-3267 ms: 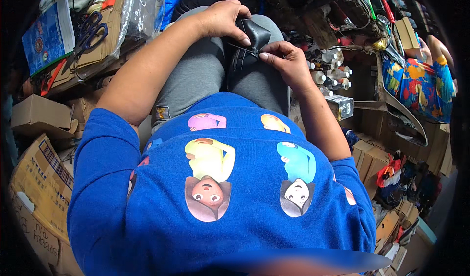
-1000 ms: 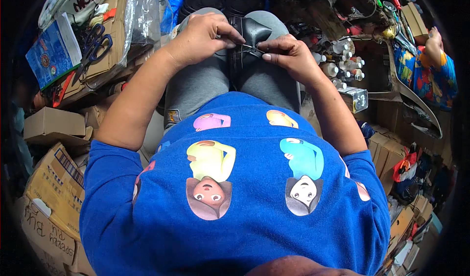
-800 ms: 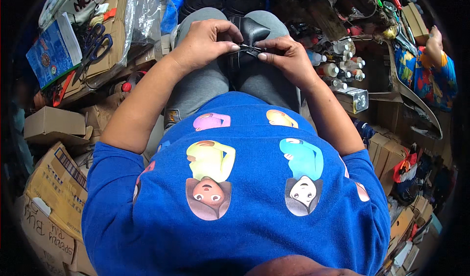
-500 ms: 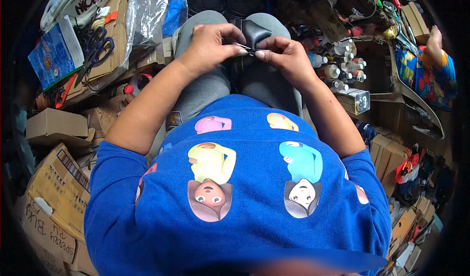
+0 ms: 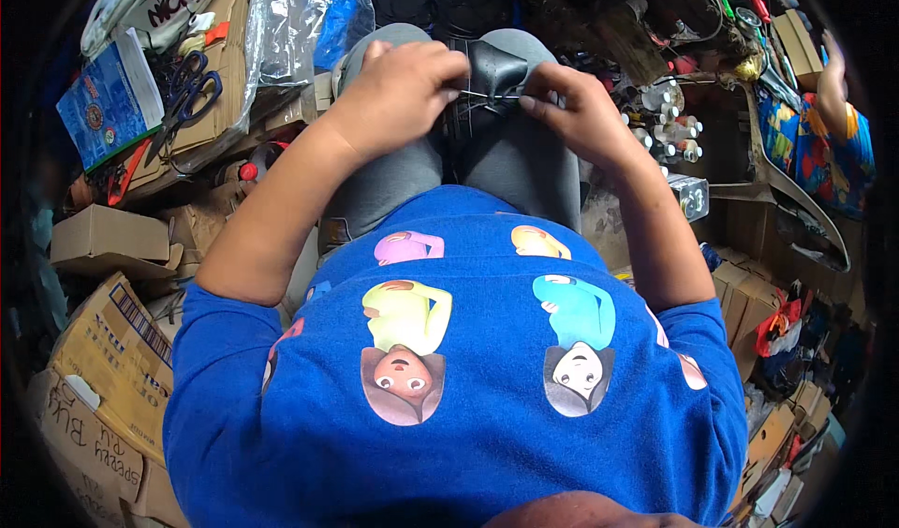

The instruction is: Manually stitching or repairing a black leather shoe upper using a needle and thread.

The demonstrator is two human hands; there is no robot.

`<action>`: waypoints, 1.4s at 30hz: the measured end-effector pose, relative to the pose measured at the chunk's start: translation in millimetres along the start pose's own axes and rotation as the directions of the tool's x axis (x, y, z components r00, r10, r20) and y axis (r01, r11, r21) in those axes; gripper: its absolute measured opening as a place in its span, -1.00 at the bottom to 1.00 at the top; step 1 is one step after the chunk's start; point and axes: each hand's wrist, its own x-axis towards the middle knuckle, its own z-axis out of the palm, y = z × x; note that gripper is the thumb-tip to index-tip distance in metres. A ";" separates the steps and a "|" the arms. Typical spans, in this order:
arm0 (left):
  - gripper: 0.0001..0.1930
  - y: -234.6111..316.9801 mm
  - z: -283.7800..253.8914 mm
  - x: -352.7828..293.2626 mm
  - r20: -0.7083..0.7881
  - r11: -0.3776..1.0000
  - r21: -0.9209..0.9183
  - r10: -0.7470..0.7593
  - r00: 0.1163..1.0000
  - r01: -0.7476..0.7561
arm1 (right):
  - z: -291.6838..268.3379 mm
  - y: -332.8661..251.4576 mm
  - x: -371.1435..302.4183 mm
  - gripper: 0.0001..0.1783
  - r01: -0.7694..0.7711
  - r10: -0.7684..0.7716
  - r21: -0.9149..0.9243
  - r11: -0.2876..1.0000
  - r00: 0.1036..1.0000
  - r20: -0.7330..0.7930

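black shoe (image 5: 487, 79) on lap, between left hand (image 5: 398, 93) and right hand (image 5: 576, 111)

Royal-blue knit shirt (image 5: 468, 416) printed with pastel cartoon figures; plain grey trousers (image 5: 524, 158); glossy black leather shoe (image 5: 492, 74); blue-handled steel scissors (image 5: 187, 97); brown corrugated cardboard boxes (image 5: 108, 238)

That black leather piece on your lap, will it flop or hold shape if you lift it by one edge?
The black leather piece curves over the knees, so it likely bends rather than stays flat. Its smooth sheen suggests it may slip on the grey trousers. Both the left hand and right hand pinch it, hinting it needs steadying.
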 end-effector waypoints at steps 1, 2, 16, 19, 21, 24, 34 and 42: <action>-0.88 7.5 0.4 0.7 0.029 0.962 0.248 0.106 0.994 -0.110 | -0.3 -6.1 0.1 -0.91 -0.008 0.008 -0.002 1.000 1.000 0.015; -0.85 14.4 0.7 1.7 0.066 0.852 0.465 0.237 0.969 -0.240 | 0.3 -12.1 0.4 -0.90 0.162 -0.155 -0.329 0.930 0.987 0.049; -0.82 -55.6 -76.0 -59.1 0.016 0.860 0.461 -0.253 0.967 0.217 | -42.1 46.8 -26.8 -0.85 0.010 -0.045 -0.698 0.716 0.998 -0.031; -0.87 -74.7 -99.8 -84.5 -0.001 0.821 -0.286 -0.516 0.856 0.495 | -59.1 62.6 -35.2 -0.86 -0.342 0.371 0.396 0.852 0.929 0.004; -0.89 -77.9 -94.5 -82.8 -0.114 0.677 -0.707 -0.392 0.913 0.203 | -54.5 62.6 -25.6 -0.82 -0.152 0.363 0.753 0.640 0.924 -0.123; -0.86 -72.1 -68.2 -55.6 -0.217 0.271 -0.952 -0.279 0.935 -0.140 | -25.6 49.8 -3.4 -0.80 0.152 0.245 0.985 0.080 0.955 -0.167; -0.80 -86.5 -74.2 -62.6 -0.175 0.052 -0.984 -0.397 0.901 -0.168 | -57.5 67.9 -30.7 -0.88 0.074 0.430 0.958 0.276 0.882 -0.192; -0.56 -41.5 -38.6 1.7 -0.027 0.904 -0.372 -0.239 0.971 0.212 | -13.6 15.7 -34.5 -0.79 -0.011 0.052 0.206 0.978 0.979 -0.195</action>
